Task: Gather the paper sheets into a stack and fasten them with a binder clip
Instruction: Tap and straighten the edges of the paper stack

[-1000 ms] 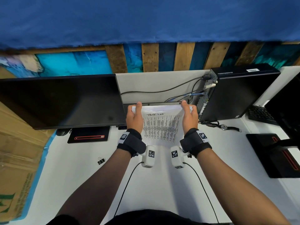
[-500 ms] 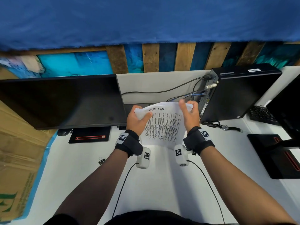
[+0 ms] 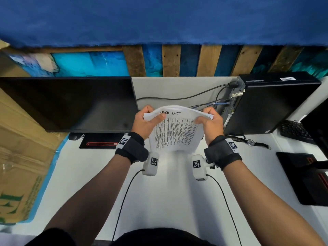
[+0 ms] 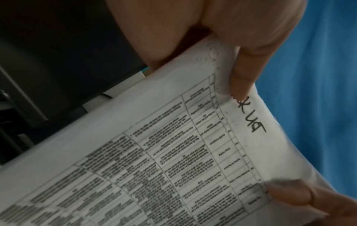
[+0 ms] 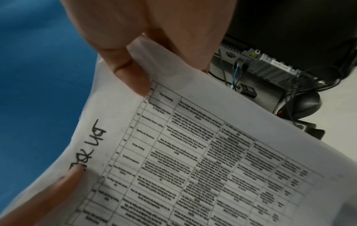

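Both hands pinch the paper sheets, apparently upright, between monitor and computer.

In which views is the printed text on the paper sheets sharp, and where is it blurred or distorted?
Head view: the paper sheets show only the handwritten title clearly; straight edges bow from the wide lens. Left wrist view: the table text is smeared and dim. Right wrist view: similarly soft, with the near corner blurred.
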### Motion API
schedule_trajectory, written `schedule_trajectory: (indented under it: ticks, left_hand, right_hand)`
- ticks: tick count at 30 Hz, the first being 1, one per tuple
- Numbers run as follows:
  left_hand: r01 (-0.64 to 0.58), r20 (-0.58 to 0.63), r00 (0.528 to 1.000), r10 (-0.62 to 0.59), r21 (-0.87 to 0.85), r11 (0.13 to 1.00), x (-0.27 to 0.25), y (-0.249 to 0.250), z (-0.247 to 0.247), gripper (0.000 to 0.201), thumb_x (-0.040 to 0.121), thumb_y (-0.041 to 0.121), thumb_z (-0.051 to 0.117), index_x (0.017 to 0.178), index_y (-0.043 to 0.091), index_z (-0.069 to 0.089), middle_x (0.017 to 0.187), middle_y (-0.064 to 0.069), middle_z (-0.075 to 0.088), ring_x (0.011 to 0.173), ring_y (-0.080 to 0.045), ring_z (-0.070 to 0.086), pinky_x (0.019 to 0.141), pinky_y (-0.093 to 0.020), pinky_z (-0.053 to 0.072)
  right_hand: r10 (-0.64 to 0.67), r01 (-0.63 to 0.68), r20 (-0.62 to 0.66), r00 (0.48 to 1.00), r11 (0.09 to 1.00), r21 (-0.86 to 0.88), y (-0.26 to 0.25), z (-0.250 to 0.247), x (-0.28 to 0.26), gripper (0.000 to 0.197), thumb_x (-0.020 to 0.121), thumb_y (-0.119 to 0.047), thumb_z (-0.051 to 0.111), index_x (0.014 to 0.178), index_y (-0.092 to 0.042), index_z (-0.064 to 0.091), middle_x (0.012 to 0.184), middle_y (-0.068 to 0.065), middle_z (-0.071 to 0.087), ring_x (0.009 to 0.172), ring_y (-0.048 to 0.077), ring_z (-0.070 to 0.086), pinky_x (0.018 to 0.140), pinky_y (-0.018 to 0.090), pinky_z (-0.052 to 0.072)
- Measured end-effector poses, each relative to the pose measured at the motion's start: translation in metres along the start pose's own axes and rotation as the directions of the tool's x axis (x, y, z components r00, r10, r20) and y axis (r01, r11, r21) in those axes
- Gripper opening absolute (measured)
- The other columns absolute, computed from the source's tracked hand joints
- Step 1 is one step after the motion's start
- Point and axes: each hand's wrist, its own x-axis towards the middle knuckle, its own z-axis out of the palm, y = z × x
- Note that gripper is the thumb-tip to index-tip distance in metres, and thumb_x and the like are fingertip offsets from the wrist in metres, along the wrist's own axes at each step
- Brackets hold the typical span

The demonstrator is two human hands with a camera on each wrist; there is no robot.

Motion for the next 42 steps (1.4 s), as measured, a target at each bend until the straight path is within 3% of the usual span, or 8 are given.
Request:
schedule_trajectory:
  ticks: [6, 12, 18, 22, 28, 31, 34, 42]
  left_hand:
    - [0.186, -0.071, 0.979, -0.191, -0.073, 0.980, -0.019, -0.019, 0.000, 0.035, 0.064, -0.005, 0.070, 0.090, 0.013, 0.055, 0.094, -0.015, 0.061, 0.090, -0.026, 0.058, 0.084, -0.044, 0.051]
    - [0.188, -0.162, 0.964, -0.210, -0.144, 0.972, -0.031, -0.010, 0.002, 0.025, 0.053, -0.004, 0.063, 0.071, 0.011, 0.056, 0.080, -0.013, 0.059, 0.078, -0.024, 0.056, 0.073, -0.037, 0.047]
    - [0.223, -0.222, 0.937, -0.268, -0.207, 0.953, -0.035, -0.016, 0.000, 0.023, 0.048, -0.004, 0.061, 0.063, 0.012, 0.058, 0.067, -0.004, 0.064, 0.074, -0.026, 0.059, 0.074, -0.037, 0.049]
    - [0.259, -0.278, 0.901, -0.334, -0.273, 0.927, -0.033, -0.015, -0.026, 0.046, 0.045, -0.006, 0.064, 0.091, -0.010, 0.063, 0.097, -0.027, 0.071, 0.095, -0.046, 0.067, 0.085, -0.054, 0.056]
    - [0.253, -0.247, 0.921, -0.301, -0.207, 0.945, -0.040, -0.010, -0.074, 0.042, 0.057, -0.011, 0.064, 0.099, -0.007, 0.061, 0.101, -0.025, 0.070, 0.098, -0.044, 0.066, 0.085, -0.054, 0.056]
    - [0.208, -0.280, 0.928, -0.247, -0.161, 0.965, -0.048, -0.012, -0.116, 0.030, 0.072, -0.008, 0.063, 0.100, 0.003, 0.064, 0.106, -0.022, 0.070, 0.096, -0.038, 0.067, 0.085, -0.049, 0.056]
    - [0.179, -0.326, 0.925, -0.197, -0.083, 0.980, -0.053, -0.016, -0.160, 0.012, 0.085, 0.011, 0.062, 0.093, 0.019, 0.064, 0.103, -0.011, 0.072, 0.093, -0.027, 0.068, 0.082, -0.041, 0.056]
    - [0.274, -0.458, 0.864, -0.208, 0.082, 0.958, -0.059, -0.052, -0.286, 0.018, 0.083, 0.023, 0.064, 0.095, 0.012, 0.072, 0.084, -0.003, 0.073, 0.076, -0.018, 0.070, 0.069, -0.031, 0.057]
  right_hand:
    - [0.161, -0.146, 0.120, 0.980, 0.981, -0.125, 0.024, 0.002, -0.003, 0.031, 0.056, 0.011, 0.057, 0.059, -0.017, 0.044, 0.063, 0.001, 0.044, 0.063, 0.017, 0.040, 0.055, 0.025, 0.031]
    - [0.170, -0.153, 0.150, 0.974, 0.981, -0.117, 0.018, 0.003, 0.003, 0.036, 0.062, 0.020, 0.051, 0.059, -0.015, 0.043, 0.062, 0.002, 0.046, 0.061, 0.016, 0.042, 0.055, 0.026, 0.034]
    - [0.265, -0.257, 0.208, 0.941, 0.964, -0.067, 0.024, 0.018, -0.004, 0.030, 0.074, 0.009, 0.057, 0.082, -0.019, 0.066, 0.085, 0.003, 0.068, 0.085, 0.025, 0.062, 0.086, 0.035, 0.050]
    - [0.270, -0.254, 0.271, 0.924, 0.963, -0.096, 0.016, 0.033, -0.010, 0.015, 0.067, -0.018, 0.070, 0.080, -0.012, 0.071, 0.096, 0.009, 0.073, 0.094, 0.028, 0.065, 0.093, 0.038, 0.048]
    - [0.305, -0.313, 0.254, 0.918, 0.950, -0.011, 0.015, 0.072, -0.020, 0.009, 0.069, -0.007, 0.064, 0.077, -0.004, 0.065, 0.075, 0.011, 0.069, 0.073, 0.031, 0.066, 0.072, 0.035, 0.053]
    - [0.329, -0.343, 0.243, 0.913, 0.939, 0.018, 0.026, 0.116, -0.029, 0.050, 0.048, -0.022, 0.067, 0.092, 0.002, 0.062, 0.081, 0.014, 0.068, 0.081, 0.037, 0.068, 0.077, 0.042, 0.054]
    - [0.340, -0.369, 0.263, 0.903, 0.927, 0.067, 0.028, 0.164, -0.050, 0.028, 0.054, -0.014, 0.061, 0.080, -0.001, 0.060, 0.074, 0.015, 0.064, 0.070, 0.032, 0.063, 0.072, 0.042, 0.052]
    - [0.389, -0.511, 0.523, 0.759, 0.853, 0.108, 0.079, 0.268, -0.101, 0.032, 0.056, 0.013, 0.039, 0.079, 0.004, 0.060, 0.083, 0.012, 0.063, 0.075, 0.030, 0.057, 0.062, 0.027, 0.045]
